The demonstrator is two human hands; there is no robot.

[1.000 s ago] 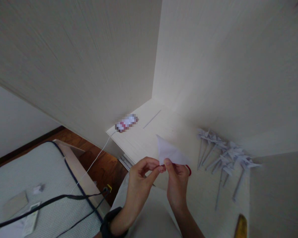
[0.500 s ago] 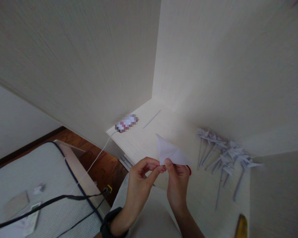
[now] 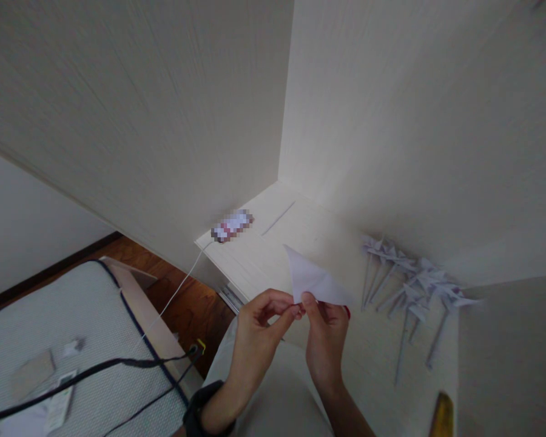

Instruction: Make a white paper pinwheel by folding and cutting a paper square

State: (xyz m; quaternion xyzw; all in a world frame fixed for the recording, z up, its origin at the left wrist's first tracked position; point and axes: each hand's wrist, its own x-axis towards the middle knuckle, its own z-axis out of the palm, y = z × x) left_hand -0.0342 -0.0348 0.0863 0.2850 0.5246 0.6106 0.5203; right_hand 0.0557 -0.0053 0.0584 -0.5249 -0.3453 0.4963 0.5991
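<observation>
A white sheet of paper (image 3: 316, 280), folded to a triangle-like shape, stands up between my hands above the board. My right hand (image 3: 325, 331) pinches its lower edge, thumb in front and fingers behind. At the paper's lower left corner, the thumb and fingertips of my left hand (image 3: 261, 331) are pressed together on it. A bit of red (image 3: 347, 312) shows beside my right fingers; what it belongs to is hidden. To the right lie several white paper pinwheels (image 3: 425, 282) on thin sticks, partly overlapping.
A thin white stick (image 3: 278, 218) lies near the back corner, beside a blurred phone-like device (image 3: 232, 226) with a white cable (image 3: 182, 279). Tall panels rise behind. A yellow-and-black object (image 3: 442, 416) is at lower right. Black cables (image 3: 118, 362) cross the mattress (image 3: 95, 309) at left.
Both hands stay nearly in place with the paper between them. The paper has tilted very slightly; the rest looks the same.
</observation>
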